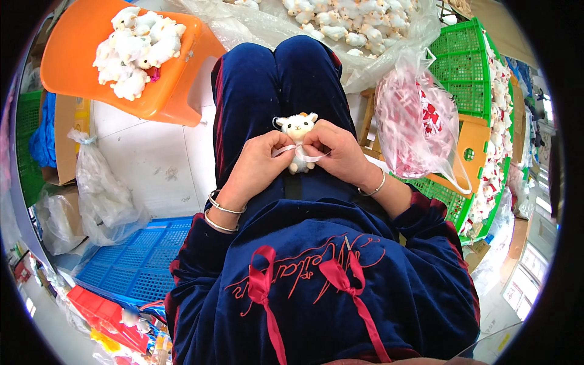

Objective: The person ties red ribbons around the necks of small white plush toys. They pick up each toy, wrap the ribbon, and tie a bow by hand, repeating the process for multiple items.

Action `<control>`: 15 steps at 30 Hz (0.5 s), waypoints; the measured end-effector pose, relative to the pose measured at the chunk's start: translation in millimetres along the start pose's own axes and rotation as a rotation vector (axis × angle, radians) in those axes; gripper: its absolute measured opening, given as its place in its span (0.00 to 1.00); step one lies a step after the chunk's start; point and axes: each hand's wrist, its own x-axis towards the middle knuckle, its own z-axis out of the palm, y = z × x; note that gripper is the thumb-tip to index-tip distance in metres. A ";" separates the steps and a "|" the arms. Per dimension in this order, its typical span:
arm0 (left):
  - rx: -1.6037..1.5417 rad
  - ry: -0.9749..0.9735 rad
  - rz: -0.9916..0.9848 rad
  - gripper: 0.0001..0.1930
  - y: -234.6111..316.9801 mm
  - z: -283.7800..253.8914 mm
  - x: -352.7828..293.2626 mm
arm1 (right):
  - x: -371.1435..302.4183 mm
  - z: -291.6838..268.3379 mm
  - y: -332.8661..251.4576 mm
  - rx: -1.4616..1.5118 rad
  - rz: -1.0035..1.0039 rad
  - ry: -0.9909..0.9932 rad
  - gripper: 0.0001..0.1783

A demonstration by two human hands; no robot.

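A small white plush sheep (300, 126) stands upright on my lap, its face toward me. Around its neck runs a pale, whitish-pink ribbon (302, 156). My left hand (263, 159) pinches one part of this ribbon at the sheep's chest. From the other side, my right hand (340, 155) pinches the ribbon too, with a loose end trailing past the fingers. Both hands touch at the plush's body, and the fingertips partly cover the ribbon where it crosses. A thin dark loop shows beside the sheep's head.
At the far left, an orange chair (176, 91) holds several white plush sheep (137, 48). More lie on plastic sheeting (420, 36) ahead. To my right stand a clear bag (417, 121) of pink-and-red material and green crates (462, 67). A blue crate (137, 258) lies at left.
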 end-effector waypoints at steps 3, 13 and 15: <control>-0.097 0.055 -0.003 0.10 -5.5 6.3 -0.5 | 1.9 -1.6 -0.1 0.079 0.040 -0.013 0.05; -0.380 0.118 0.067 0.11 -15.7 28.9 3.7 | 3.9 -9.6 9.9 0.060 -0.092 -0.026 0.04; -0.318 0.102 0.110 0.11 -14.0 28.1 3.2 | 3.1 -9.0 9.6 0.071 -0.070 -0.030 0.04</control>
